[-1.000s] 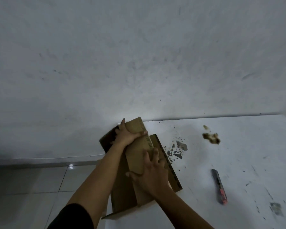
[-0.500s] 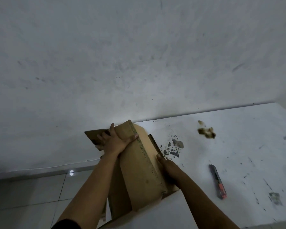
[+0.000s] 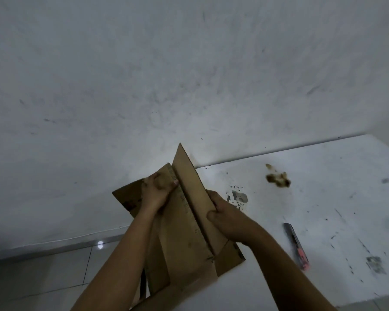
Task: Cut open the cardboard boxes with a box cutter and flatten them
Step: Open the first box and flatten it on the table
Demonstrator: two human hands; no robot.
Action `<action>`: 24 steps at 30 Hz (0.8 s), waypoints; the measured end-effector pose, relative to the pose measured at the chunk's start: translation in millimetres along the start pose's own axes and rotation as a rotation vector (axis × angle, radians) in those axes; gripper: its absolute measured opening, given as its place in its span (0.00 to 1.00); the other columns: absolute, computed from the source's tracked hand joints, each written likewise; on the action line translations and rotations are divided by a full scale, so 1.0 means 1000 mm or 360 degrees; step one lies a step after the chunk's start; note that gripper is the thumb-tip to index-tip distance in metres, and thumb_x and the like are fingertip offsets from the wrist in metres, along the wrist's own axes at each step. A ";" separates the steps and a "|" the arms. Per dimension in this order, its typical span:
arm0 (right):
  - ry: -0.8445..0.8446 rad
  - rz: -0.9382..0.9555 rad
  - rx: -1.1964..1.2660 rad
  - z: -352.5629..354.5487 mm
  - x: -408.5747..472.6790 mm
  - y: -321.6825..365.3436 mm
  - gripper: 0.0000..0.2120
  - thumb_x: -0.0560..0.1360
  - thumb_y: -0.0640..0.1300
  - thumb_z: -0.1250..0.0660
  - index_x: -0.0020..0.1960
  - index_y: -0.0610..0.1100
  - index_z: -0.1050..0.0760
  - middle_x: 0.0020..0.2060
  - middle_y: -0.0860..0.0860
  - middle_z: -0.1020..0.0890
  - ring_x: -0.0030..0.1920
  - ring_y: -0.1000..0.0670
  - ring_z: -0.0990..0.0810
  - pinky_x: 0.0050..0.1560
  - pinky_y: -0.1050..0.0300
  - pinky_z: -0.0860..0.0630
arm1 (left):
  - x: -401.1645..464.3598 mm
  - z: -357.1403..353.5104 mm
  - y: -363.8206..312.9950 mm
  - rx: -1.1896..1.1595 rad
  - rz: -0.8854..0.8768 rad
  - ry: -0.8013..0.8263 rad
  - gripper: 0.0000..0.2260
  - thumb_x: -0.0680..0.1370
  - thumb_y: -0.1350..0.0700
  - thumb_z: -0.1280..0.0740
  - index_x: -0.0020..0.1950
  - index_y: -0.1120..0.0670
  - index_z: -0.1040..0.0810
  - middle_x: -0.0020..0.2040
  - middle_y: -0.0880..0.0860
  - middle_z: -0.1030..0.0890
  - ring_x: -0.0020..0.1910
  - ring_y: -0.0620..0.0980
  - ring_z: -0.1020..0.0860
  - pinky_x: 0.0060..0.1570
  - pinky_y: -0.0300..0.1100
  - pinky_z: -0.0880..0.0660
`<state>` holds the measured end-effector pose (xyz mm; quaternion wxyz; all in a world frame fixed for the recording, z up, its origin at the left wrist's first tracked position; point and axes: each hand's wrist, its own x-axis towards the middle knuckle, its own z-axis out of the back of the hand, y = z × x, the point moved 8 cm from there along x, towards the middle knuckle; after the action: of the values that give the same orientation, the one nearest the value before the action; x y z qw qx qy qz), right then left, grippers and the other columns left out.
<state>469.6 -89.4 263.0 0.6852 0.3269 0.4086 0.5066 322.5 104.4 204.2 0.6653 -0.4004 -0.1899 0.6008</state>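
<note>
A brown cardboard box (image 3: 184,248), cut open and partly folded, sits at the left corner of the white table (image 3: 323,198). My left hand (image 3: 157,191) grips the top of its left panel. My right hand (image 3: 225,218) grips the right panel, which stands up on edge to a point near the wall. A further flap sticks out to the left behind my left hand. The box cutter (image 3: 298,248), dark with a red end, lies on the table to the right of my right arm, untouched.
The white table is stained, with a brown scrap (image 3: 277,179) at the back and dark specks (image 3: 238,197) beside the box. A grey wall (image 3: 189,75) rises right behind. Tiled floor (image 3: 43,272) lies below left.
My right hand has left the flat face of the box, gone round its right side and raised the right panel upright. The left flap has swung out to the left.
</note>
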 end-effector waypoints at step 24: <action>0.0374 -0.0110 0.0805 -0.078 0.039 -0.094 0.28 0.79 0.68 0.50 0.75 0.60 0.34 0.73 0.54 0.30 0.72 0.51 0.31 0.68 0.51 0.31 | -0.059 -0.021 -0.054 0.0700 0.0099 0.0297 0.29 0.80 0.33 0.48 0.80 0.40 0.47 0.75 0.54 0.31 0.74 0.59 0.33 0.73 0.57 0.40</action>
<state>445.8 -75.2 137.8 0.5467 0.4124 0.6097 0.3992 361.3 44.5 246.0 0.7324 -0.3052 0.0202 0.6083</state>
